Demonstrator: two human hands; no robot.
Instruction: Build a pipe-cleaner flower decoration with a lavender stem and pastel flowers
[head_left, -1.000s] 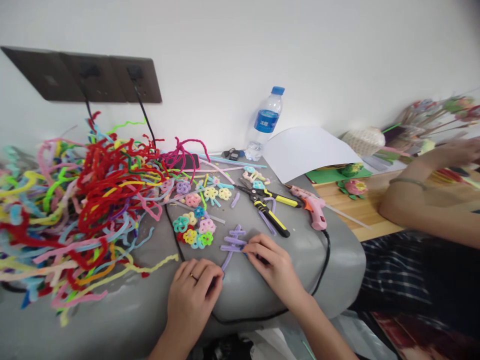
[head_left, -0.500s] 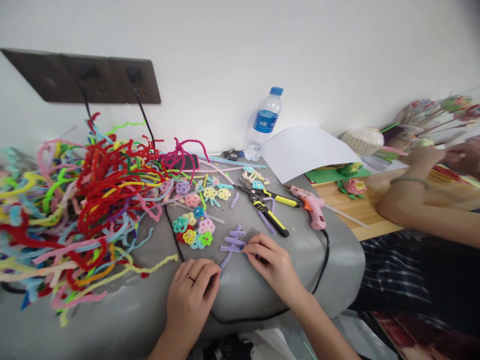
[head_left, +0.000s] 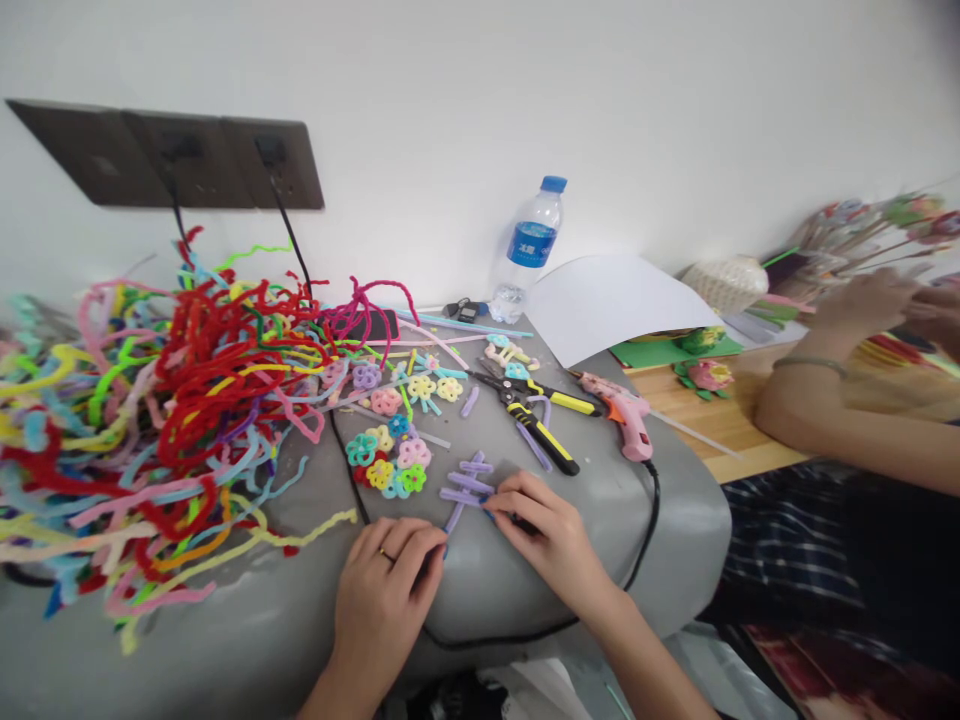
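A purple pipe-cleaner piece (head_left: 466, 497), one long stem crossed by several short bars, lies on the grey table between my hands. My left hand (head_left: 391, 585), with a ring on one finger, is closed at the stem's lower end. My right hand (head_left: 541, 530) pinches the right end of the lowest bar. Just beyond are small pipe-cleaner flowers (head_left: 388, 460) in several colours. Black and yellow pliers (head_left: 536, 425) lie past my right hand, over bent purple pipe cleaners. A short purple piece (head_left: 469, 402) lies left of the pliers.
A big tangle of pipe cleaners (head_left: 187, 400) covers the left side. A pink glue gun (head_left: 630, 415) lies at right, its black cord (head_left: 649, 540) curving past the table edge. A water bottle (head_left: 531, 250) and white paper (head_left: 615, 305) are at the back. Another person's arm (head_left: 832, 410) is at right.
My hands stay almost where they were, and the purple piece has barely shifted. The other person's hands have moved at the right edge.
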